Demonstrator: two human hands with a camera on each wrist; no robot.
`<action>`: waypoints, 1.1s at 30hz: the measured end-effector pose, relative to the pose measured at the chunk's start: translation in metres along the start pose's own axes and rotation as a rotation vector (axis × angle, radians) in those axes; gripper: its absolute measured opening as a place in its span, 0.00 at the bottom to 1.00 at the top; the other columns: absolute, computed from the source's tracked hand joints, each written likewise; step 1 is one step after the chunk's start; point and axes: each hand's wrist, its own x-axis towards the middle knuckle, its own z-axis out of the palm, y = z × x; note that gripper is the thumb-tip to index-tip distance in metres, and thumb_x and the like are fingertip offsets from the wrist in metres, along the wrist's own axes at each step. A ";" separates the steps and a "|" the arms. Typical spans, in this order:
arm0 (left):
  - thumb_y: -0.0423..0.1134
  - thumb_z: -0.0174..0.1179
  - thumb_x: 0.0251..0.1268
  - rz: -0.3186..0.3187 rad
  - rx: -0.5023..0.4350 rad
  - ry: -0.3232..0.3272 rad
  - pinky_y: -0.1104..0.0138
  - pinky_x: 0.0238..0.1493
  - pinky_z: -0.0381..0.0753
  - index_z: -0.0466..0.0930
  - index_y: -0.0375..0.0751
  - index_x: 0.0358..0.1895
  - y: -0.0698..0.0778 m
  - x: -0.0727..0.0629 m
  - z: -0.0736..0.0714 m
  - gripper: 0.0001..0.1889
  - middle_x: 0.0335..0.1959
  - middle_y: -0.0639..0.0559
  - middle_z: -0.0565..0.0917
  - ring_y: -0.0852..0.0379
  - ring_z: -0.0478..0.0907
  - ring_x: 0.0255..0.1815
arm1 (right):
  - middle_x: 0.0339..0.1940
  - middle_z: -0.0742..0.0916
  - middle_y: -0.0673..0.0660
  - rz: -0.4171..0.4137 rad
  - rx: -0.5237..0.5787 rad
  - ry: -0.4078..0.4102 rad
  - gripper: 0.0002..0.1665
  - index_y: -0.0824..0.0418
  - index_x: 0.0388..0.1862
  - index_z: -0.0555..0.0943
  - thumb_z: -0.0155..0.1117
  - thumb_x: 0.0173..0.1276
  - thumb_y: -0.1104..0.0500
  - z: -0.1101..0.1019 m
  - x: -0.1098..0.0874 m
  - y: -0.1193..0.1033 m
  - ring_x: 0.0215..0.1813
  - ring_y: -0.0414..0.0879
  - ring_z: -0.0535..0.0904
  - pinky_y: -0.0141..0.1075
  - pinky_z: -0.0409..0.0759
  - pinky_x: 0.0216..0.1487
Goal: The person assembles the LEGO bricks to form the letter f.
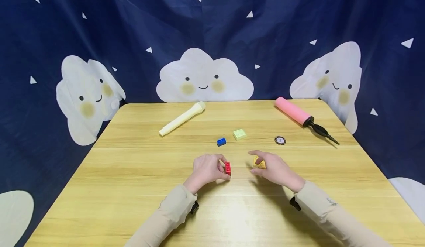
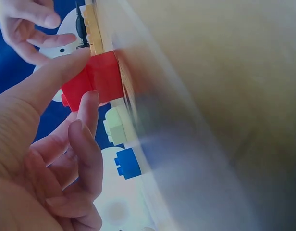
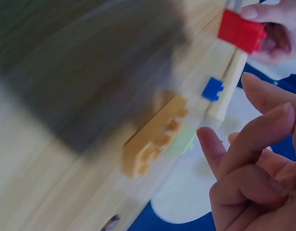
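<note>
My left hand (image 1: 208, 167) pinches a red toy brick (image 1: 227, 168) between thumb and fingers. A seam runs across the brick's side in the left wrist view, and its studs face away from the tabletop. My right hand (image 1: 275, 168) hovers over a yellow-orange toy brick (image 1: 258, 163), thumb and fingers spread apart. In the right wrist view that brick (image 3: 155, 134) lies studs up on the wood, with a gap between it and the fingertips. Beyond the hands lie a small blue brick (image 1: 221, 141) and a pale green brick (image 1: 239, 134).
On the wooden table (image 1: 132, 177), a cream tapered stick (image 1: 182, 118) lies at the back left. A pink hand pump (image 1: 293, 112) with a black nozzle rests at the back right. A round dark-rimmed chip (image 1: 280, 140) lies right of the green brick. Dark blue curtain surrounds the table.
</note>
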 end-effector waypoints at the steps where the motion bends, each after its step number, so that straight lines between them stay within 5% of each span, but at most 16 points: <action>1: 0.59 0.76 0.36 0.003 -0.007 0.004 0.71 0.24 0.64 0.82 0.58 0.38 0.000 0.000 0.000 0.23 0.22 0.73 0.81 0.71 0.72 0.23 | 0.40 0.86 0.60 0.011 -0.006 0.009 0.34 0.64 0.63 0.73 0.71 0.59 0.57 -0.001 0.000 0.004 0.40 0.52 0.83 0.42 0.78 0.37; 13: 0.59 0.76 0.37 -0.016 -0.028 -0.017 0.70 0.24 0.64 0.82 0.59 0.37 -0.001 0.001 -0.001 0.21 0.22 0.72 0.82 0.70 0.71 0.22 | 0.39 0.85 0.64 0.131 -0.142 0.031 0.40 0.70 0.60 0.72 0.75 0.51 0.55 -0.002 -0.001 0.041 0.38 0.54 0.81 0.47 0.78 0.38; 23: 0.58 0.76 0.36 -0.036 -0.035 -0.026 0.69 0.25 0.65 0.83 0.60 0.36 -0.002 0.002 -0.001 0.21 0.21 0.73 0.81 0.69 0.71 0.22 | 0.31 0.80 0.56 0.147 -0.175 0.034 0.21 0.65 0.45 0.83 0.74 0.52 0.57 -0.002 0.000 0.046 0.29 0.45 0.70 0.35 0.66 0.27; 33: 0.59 0.76 0.37 -0.033 -0.031 -0.032 0.69 0.26 0.64 0.82 0.60 0.37 -0.003 0.002 0.001 0.21 0.20 0.74 0.78 0.70 0.70 0.22 | 0.40 0.78 0.68 0.126 -0.127 0.080 0.22 0.70 0.53 0.67 0.62 0.66 0.61 0.010 -0.002 0.039 0.31 0.51 0.75 0.42 0.77 0.29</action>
